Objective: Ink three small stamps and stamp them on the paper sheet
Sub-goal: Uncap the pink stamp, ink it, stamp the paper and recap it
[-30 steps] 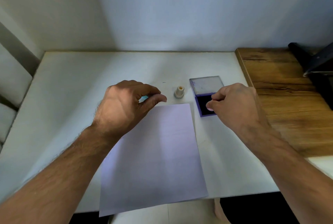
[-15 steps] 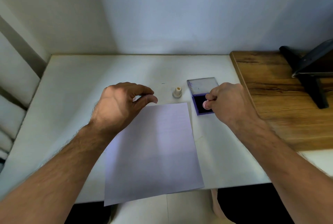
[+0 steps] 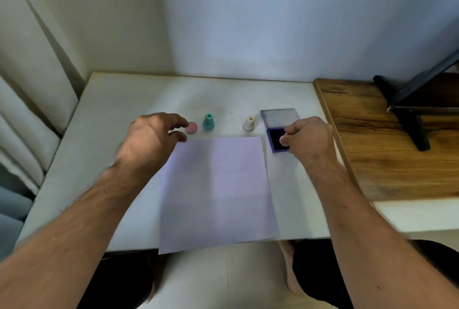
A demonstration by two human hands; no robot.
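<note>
Head view: the right hand (image 3: 306, 138) hides most of a stamp (image 3: 283, 140), seemingly pink, its grip pinching it onto the open ink pad (image 3: 277, 143). The left hand (image 3: 151, 138) is blurred, fingers loosely apart beside a pink cap (image 3: 191, 127). Teal stamp (image 3: 209, 122) and cream stamp (image 3: 249, 124) stand upright behind the blank paper (image 3: 217, 192) on the bench (image 3: 111, 122).

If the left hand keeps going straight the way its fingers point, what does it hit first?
Most likely the pink cap lying on the table, just past the left hand's fingertips. The teal stamp stands right behind it in roughly the same line. Height above the table is hard to judge.
</note>
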